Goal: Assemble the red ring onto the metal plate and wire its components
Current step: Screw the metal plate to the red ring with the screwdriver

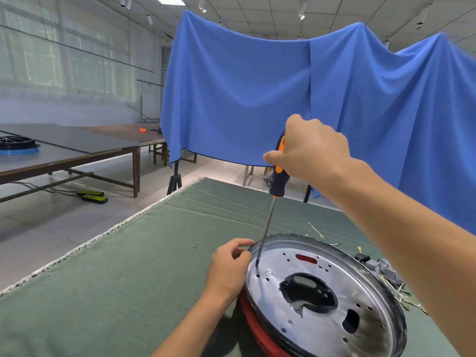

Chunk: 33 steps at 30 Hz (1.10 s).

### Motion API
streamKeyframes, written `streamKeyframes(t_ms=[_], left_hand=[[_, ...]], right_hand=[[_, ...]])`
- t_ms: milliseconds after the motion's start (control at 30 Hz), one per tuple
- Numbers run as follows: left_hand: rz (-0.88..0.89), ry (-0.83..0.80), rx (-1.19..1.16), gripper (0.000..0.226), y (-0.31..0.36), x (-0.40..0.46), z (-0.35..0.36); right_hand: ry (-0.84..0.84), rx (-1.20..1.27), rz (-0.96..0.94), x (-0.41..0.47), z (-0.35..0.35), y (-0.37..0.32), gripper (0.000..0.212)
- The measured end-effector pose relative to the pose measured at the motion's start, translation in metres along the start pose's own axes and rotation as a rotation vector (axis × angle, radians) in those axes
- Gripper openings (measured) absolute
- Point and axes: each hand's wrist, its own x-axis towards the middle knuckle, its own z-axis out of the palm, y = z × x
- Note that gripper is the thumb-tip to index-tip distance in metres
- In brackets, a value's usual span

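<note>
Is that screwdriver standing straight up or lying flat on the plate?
Nearly upright, leaning slightly. The right hand grips the screwdriver by its handle, and its tip points down at the metal plate near a small hole.

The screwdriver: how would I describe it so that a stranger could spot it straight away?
Find the green cloth-covered table and the round metal plate at its near right. Above the plate's left edge, the right hand grips the screwdriver, its thin shaft slanting down to the plate. It is the only tool there with an orange and dark handle.
</note>
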Motion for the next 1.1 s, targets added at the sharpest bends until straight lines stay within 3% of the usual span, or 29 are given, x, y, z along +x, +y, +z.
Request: streamKeyframes(t_ms=[167,333,400,500,567,800,1000,1100], left_hand=[[-0.006,0.0,0.004,0.034,0.002,-0.001,0.0],[-0.014,-0.009,-0.003,0.032,0.003,-0.002,0.0],[-0.014,-0.03,-0.02,0.035,0.003,-0.003,-0.002],[-0.012,-0.047,-0.036,0.04,0.004,-0.004,-0.003],[-0.024,-0.058,-0.045,0.047,0.004,-0.004,-0.004],[-0.048,-0.122,-0.011,0.058,0.002,0.0,-0.002],[0.024,-0.059,0.057,0.038,-0.002,-0.002,0.0],[0.058,0.007,0.054,0.041,0.001,-0.002,-0.003]], right_hand=[[-0.134,0.358,-0.004,-0.003,-0.002,0.012,0.025],[0.098,0.059,0.053,-0.001,0.007,0.014,0.037],[0.145,0.102,0.028,-0.003,0.017,0.014,0.035],[-0.017,0.654,0.128,-0.008,0.024,0.017,0.036],[-0.094,0.9,0.18,-0.014,0.032,0.021,0.023],[0.193,0.891,0.106,-0.009,0.021,0.017,0.014],[0.208,0.901,0.045,-0.021,0.016,0.018,0.014],[0.182,0.968,0.001,-0.036,0.031,0.024,0.012]])
